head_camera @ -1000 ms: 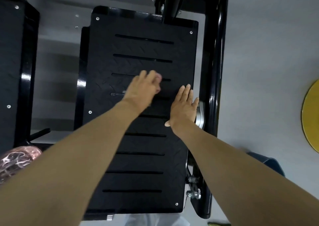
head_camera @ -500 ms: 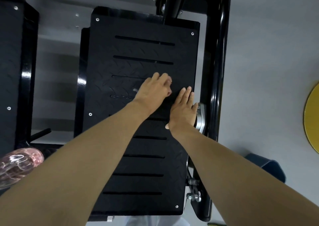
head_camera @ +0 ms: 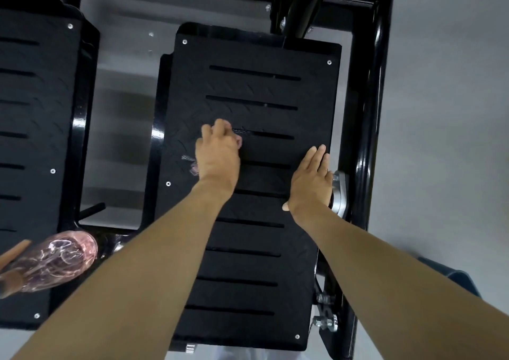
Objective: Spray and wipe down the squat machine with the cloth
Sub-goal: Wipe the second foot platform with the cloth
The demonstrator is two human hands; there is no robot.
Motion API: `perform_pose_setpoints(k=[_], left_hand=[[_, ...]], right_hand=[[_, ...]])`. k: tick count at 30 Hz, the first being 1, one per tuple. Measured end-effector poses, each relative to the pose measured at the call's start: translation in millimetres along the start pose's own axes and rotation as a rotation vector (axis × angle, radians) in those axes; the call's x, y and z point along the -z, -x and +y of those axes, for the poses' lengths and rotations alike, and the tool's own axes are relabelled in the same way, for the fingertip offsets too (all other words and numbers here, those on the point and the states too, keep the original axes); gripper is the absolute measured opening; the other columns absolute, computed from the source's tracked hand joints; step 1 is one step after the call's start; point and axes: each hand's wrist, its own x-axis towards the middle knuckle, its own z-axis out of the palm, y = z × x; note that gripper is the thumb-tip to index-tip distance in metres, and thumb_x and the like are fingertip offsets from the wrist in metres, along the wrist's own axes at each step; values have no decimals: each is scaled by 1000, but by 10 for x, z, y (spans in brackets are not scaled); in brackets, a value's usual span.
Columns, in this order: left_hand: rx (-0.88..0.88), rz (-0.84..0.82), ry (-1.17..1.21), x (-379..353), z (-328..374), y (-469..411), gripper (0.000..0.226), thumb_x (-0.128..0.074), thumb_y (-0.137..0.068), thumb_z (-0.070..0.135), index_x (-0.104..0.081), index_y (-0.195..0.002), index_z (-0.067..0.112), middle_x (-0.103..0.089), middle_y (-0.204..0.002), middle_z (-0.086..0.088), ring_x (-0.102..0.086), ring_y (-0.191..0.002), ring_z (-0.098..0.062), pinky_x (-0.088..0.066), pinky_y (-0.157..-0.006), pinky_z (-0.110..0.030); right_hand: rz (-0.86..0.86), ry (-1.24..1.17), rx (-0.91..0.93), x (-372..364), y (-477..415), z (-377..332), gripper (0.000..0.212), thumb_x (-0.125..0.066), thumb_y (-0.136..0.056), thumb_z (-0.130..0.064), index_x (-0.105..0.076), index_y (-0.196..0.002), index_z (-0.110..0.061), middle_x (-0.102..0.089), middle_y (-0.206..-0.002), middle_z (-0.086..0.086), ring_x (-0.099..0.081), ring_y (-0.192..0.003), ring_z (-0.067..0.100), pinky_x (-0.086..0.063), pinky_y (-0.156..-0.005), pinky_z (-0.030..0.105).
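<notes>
The squat machine's black slotted right footplate (head_camera: 264,90) fills the middle of the view. My left hand (head_camera: 219,153) lies on its left-centre part, fingers curled over a dark cloth (head_camera: 187,158). Only thin grey mesh edges of the cloth show beside the hand and at the fingertips. My right hand (head_camera: 312,178) presses flat on the plate's right edge with straight fingers, next to a silver bearing mount (head_camera: 340,194). A pinkish clear spray bottle (head_camera: 55,260) lies at the lower left, apart from both hands.
A second black footplate (head_camera: 33,139) sits at the left, with a gap of grey floor (head_camera: 118,128) between the two plates. The glossy black frame tube (head_camera: 369,117) runs along the right. Grey floor extends to the right.
My left hand has slid left across the plate with the cloth after first going right. My right hand has stayed at the right edge. The view has shifted left, showing more of the left footplate.
</notes>
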Motion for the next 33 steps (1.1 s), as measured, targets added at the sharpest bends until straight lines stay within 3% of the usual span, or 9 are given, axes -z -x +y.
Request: perform_pose_setpoints(k=[2,4,8,11,19,24,27,33], left_hand=[[-165,-15,-39,-18,11,-3,48,-53,-86,-1,-44,-133,6,-37,-135,-8,-39,-116,-29,-41,-90,-35],[-218,-32,-73,9,-166,-25,58,-55,-83,-2,-38,-137,9,-37,-133,-9,-39,-116,-30,-42,-92,-39],[54,-10,-50,27,-539,0,63,-68,-74,-4,-43,-131,5,-41,-127,-15,-41,-111,-34,-45,-87,-43],[123,7,19,10,-317,4,47,-58,-79,-7,-50,-125,0,-42,-127,-15,-42,-109,-33,-47,-83,-40],[-357,-74,52,-59,722,37,33,-46,-93,5,-50,-126,9,-37,-137,-6,-39,-117,-26,-44,-90,-34],[-466,-118,79,-11,688,-169,47,-52,-87,-1,-48,-133,10,-41,-131,-4,-41,-114,-23,-44,-78,-29],[-466,-41,100,110,670,-375,51,-52,-82,-7,-47,-130,10,-41,-130,-8,-41,-111,-24,-40,-73,-29],[-442,-75,-36,163,951,-600,43,-49,-89,1,-43,-132,6,-35,-135,-13,-38,-118,-30,-39,-87,-34]], right_hand=[[0,-6,4,8,2,0,134,-81,-73,-38,24,-141,9,22,-152,29,4,-146,38,-21,-116,40],[-2,-11,10,5,5,6,134,-81,-73,-38,25,-140,9,23,-152,29,5,-146,38,-22,-116,40],[9,-20,19,8,2,9,133,-80,-74,-39,24,-140,9,23,-151,29,5,-146,38,-24,-116,39],[10,-32,20,5,9,15,132,-80,-74,-38,24,-141,9,23,-152,29,5,-146,38,-24,-116,39],[6,-77,3,0,-7,3,130,-79,-76,-36,25,-141,7,26,-152,26,8,-146,36,-23,-116,39],[-14,-76,5,-7,-3,12,131,-79,-76,-36,27,-140,7,28,-151,26,9,-146,36,-21,-116,40],[-20,-97,5,2,-5,0,131,-79,-76,-33,28,-139,7,28,-151,27,10,-145,37,-18,-117,41],[-5,-124,34,-34,-4,20,130,-78,-78,-32,31,-137,7,30,-149,27,12,-145,38,-15,-120,39]])
